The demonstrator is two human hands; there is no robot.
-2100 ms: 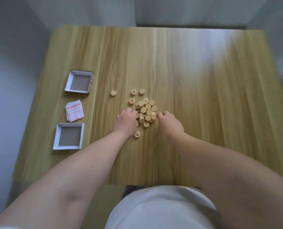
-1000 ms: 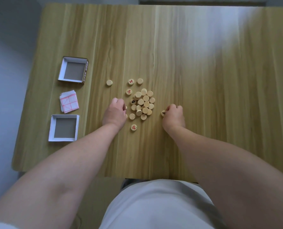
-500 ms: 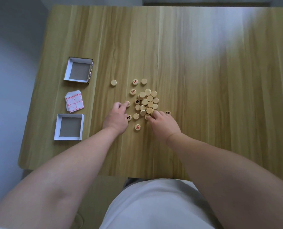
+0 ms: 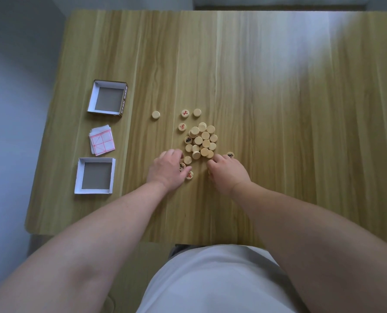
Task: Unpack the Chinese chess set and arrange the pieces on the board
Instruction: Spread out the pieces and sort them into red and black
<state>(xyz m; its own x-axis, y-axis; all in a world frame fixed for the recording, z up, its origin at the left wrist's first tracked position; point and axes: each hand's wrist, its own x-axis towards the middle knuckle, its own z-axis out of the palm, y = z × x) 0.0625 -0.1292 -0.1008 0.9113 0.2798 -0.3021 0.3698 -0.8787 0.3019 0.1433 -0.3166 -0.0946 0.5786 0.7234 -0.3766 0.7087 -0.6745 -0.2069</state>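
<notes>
Pale wooden round chess pieces (image 4: 202, 141) heaped mid-surface (image 4: 278, 109). Left hand (image 4: 165, 170) at heap's 7 o'clock, right hand (image 4: 228, 173) at 5 o'clock, fingertips at heap's edge. Either grip's contents: cannot tell.

table: light yellow-tan wooden table (image 4: 278, 132), darker lengthwise grain streaks
pieces: pale beige round wooden chess pieces (image 4: 202, 140), most faces blank
marks: red-character piece (image 4: 184, 113); black-character piece (image 4: 188, 139)
board: folded white paper board (image 4: 101, 143), red grid lines, diagonals
boxes: near white card box half (image 4: 79, 175) and far white card box half (image 4: 92, 98), grey floors; far one's outer side brown, patterned
</notes>
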